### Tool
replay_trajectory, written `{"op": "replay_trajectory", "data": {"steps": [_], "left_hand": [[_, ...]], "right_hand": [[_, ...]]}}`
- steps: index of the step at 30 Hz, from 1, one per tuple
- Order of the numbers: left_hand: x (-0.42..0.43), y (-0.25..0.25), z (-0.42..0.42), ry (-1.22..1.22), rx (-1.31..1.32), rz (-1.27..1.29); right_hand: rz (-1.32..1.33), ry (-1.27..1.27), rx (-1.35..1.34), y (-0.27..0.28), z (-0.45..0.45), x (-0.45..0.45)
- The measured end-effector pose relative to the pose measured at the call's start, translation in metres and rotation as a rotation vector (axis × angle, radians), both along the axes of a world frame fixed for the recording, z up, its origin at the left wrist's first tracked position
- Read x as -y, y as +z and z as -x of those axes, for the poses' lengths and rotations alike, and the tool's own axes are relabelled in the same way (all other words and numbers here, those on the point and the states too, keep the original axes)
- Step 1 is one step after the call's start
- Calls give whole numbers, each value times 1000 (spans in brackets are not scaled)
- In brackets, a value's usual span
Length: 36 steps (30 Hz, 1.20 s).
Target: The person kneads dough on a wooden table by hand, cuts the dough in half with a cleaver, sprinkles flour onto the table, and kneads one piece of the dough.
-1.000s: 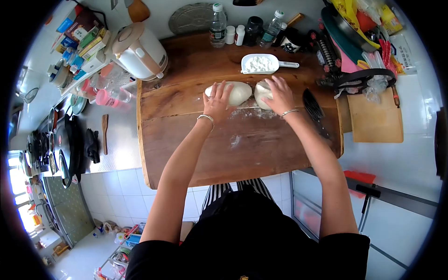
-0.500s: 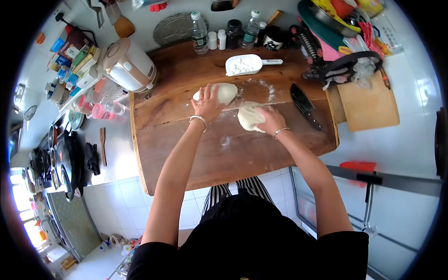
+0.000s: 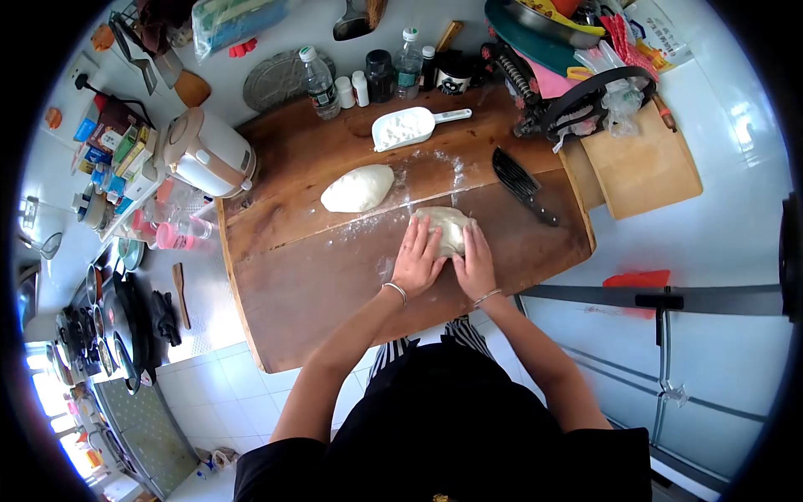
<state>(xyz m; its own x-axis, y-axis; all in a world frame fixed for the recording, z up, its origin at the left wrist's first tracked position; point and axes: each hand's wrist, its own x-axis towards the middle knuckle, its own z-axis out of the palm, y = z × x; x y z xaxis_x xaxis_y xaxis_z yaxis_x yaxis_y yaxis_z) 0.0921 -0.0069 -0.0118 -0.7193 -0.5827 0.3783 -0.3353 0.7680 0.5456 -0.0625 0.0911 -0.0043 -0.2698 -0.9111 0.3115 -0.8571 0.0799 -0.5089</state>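
L hand point(image 3: 416, 265) & R hand point(image 3: 475, 268) lie side by side on the near edge of a dough piece point(image 3: 449, 229), fingers out fairly straight, thumbs close tog. at the inner side; whether thumbs touch, can't tell. Neither hand is clenched; both rest on the dough approx. from its L & R sides, so it sits just past & btwn them. 2nd dough lump point(image 3: 358, 189) is beyond & left of L hand, untouched. Flour point(image 3: 457, 171) dusts the wooden tabletop point(image 3: 309, 293) just past the fingers; scoop point(image 3: 403, 130) w/ more is farther beyond. Knife point(image 3: 517, 177) lies beyond R hand, to its right. For good handling, I'd say: even pressure both palms, wrists low, fingers guiding sides; prob. soft & a bit tacky, so keep flour under it, elbows clear of knife.
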Motion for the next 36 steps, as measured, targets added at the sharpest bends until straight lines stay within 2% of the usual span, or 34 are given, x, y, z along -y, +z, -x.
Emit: {"op": "replay_trajectory", "data": {"steps": [6,8,11,14,19,22,24,26,28,30,32,33,34,36], "left_hand": [[49,2,84,183,112,50],[76,3,114,275,127,23],[107,1,143,326,41,20],[125,9,155,359,116,-38],[155,0,181,461,132,-51],[155,5,183,505,208,-117],[142,6,165,477,159,-133],[107,1,136,493,140,-132],[63,-4,98,598,169,-73],[27,0,69,662,158,-146],[11,0,59,674,184,-121],[11,1,56,684,207,-89],[13,3,57,686,206,-88],[19,8,65,705,268,-76]], "right_hand": [[55,-69,11,-23,41,72],[148,-184,135,-34,58,108],[228,-202,85,-26,77,146],[254,-164,105,-29,93,170],[147,-180,142,-32,117,203],[129,-201,148,-38,120,207],[152,-196,149,-36,109,193],[91,-140,207,-35,77,155],[155,-91,188,-33,41,118],[119,12,291,-25,23,93],[50,84,907,-22,33,80],[102,-51,642,1,53,71],[228,-88,504,8,82,63],[216,-165,-80,7,154,39]]}}
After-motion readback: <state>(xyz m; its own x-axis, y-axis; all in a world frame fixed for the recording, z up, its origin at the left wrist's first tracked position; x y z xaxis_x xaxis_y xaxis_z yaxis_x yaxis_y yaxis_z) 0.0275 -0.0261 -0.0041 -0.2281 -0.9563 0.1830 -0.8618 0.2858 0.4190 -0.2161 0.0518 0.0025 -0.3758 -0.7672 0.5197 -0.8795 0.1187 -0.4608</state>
